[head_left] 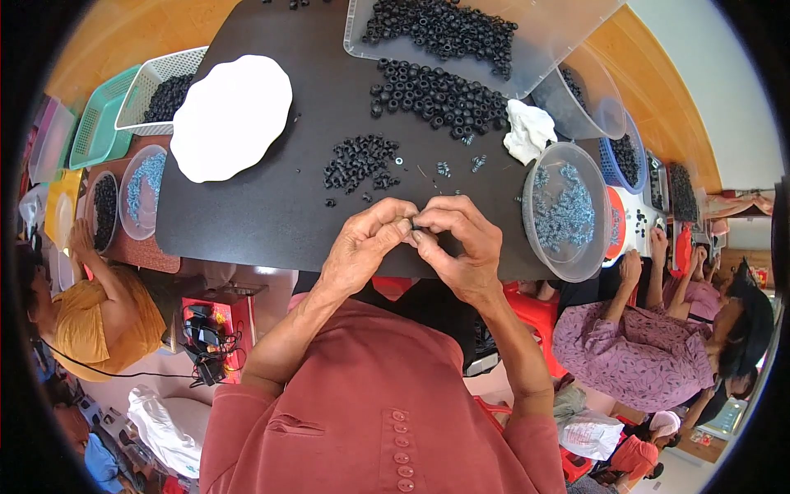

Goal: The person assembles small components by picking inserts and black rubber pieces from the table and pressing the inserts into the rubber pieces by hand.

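Over the near edge of the dark table (234,210), my left hand (366,243) and my right hand (467,247) meet at the fingertips. Both pinch a small black part (416,228), mostly covered by the fingers, so its exact shape is hidden. Just beyond my hands lies a loose pile of small black parts (360,162), with a pale ring (399,161) beside it. Farther back is a heap of round black pieces with holes (436,95). To the right stands a clear round tub (605,247) holding many small bluish metal pieces (568,210).
A clear bin (543,62) of black pieces stands at the back. A white scalloped board (232,119) lies at the left; a crumpled white cloth (529,132) is near the tub. Co-workers sit on both sides, one in yellow (111,321), one in patterned purple (629,354).
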A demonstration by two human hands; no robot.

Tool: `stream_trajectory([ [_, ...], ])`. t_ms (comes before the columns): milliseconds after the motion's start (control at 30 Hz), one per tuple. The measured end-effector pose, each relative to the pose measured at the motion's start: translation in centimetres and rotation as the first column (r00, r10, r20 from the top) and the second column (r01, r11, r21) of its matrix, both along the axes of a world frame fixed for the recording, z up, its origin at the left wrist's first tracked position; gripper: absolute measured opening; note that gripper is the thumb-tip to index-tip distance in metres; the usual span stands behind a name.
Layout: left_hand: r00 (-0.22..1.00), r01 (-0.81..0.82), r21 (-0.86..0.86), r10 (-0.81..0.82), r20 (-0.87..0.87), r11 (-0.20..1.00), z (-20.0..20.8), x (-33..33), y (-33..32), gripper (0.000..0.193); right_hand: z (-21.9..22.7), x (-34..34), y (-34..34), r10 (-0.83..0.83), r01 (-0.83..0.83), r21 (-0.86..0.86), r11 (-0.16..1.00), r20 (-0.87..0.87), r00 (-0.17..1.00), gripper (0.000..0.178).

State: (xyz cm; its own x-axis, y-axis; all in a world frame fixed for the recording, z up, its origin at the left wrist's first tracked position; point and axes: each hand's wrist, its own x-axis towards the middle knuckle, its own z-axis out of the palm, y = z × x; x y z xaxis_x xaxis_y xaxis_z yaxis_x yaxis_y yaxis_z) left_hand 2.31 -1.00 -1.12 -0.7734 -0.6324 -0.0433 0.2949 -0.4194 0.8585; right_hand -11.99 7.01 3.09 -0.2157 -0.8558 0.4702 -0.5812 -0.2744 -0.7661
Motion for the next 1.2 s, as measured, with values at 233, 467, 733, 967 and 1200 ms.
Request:
stream_trajectory([
  [233,0.999,0.052,0.096,-0.052,0.005,0.994,-0.4,0.2,-0.3,0.029,-0.4,-0.5,-0.1,0.020,-0.027,0.051,0.998,0.131,0.991,0.023],
  [467,1.000,0.003,0.014,-0.003,0.018,1.000,0.5,-0.4,0.1,0.024,-0.3,-0.5,-0.1,0.010,-0.022,0.073,0.997,0.159,0.987,0.020],
  [733,0.980,0.048,-0.292,0.011,0.198,0.955,0.9,0.5,0.5,0.020,1.5,-1.5,-1.7,0.001,-0.017,0.177,0.984,0.093,0.996,0.008],
  [967,0.998,0.015,-0.275,0.004,0.066,0.961,0.4,0.4,0.7,0.019,0.6,-2.5,-5.4,0.076,-0.022,0.212,0.977,-0.248,0.966,0.019],
  [1200,0.999,-0.008,-0.333,0.024,0.044,0.943,1.2,0.2,0.8,0.018,0.4,-2.5,-6.3,0.199,-0.047,0.326,0.944,-0.453,0.869,0.018],
])
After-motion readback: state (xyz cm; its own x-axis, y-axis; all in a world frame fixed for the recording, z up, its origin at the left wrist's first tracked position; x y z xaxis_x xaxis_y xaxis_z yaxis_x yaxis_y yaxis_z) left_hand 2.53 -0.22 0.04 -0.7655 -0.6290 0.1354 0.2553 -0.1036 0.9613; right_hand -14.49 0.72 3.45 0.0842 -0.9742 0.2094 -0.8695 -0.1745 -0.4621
